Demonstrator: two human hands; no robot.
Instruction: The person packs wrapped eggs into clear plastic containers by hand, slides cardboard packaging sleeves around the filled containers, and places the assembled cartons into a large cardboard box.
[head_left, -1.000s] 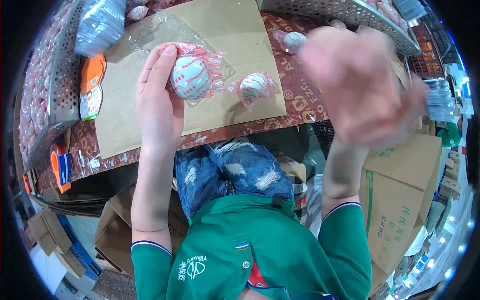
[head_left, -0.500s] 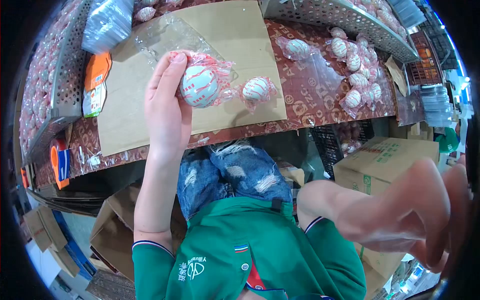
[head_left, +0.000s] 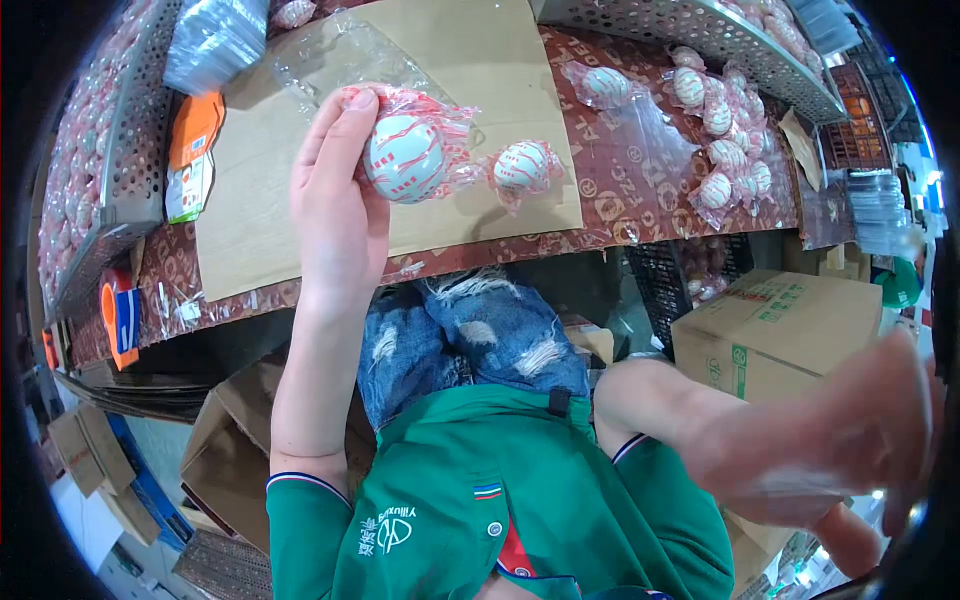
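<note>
My left hand (head_left: 340, 195) is closed on a ball in clear wrap with red markings (head_left: 405, 158), pinching the twisted wrap above the ball with the thumb on top. The ball is white with red wavy lines. Right beside it, a smaller wrapped ball (head_left: 522, 165) rests on the cardboard sheet (head_left: 490, 70); the wraps meet or overlap, and I cannot tell if they are joined. Close to the camera at the right edge, my right hand (head_left: 830, 450) is raised, blurred and partly cut off, away from the table. Its fingertips are not clear.
Flat clear plastic packaging (head_left: 350, 60) lies behind my left hand. Orange cards (head_left: 195, 130) sit left. Several wrapped balls (head_left: 725, 150) lie at right. Perforated metal trays (head_left: 130, 160) flank the table. An orange-and-blue tool (head_left: 122, 320) hangs at the front edge; a carton (head_left: 775, 320) stands below right.
The held ball and the table items sit slightly higher and further right in view. My right hand has shifted a little and turned, with its thumb lower. My left hand keeps its hold.
</note>
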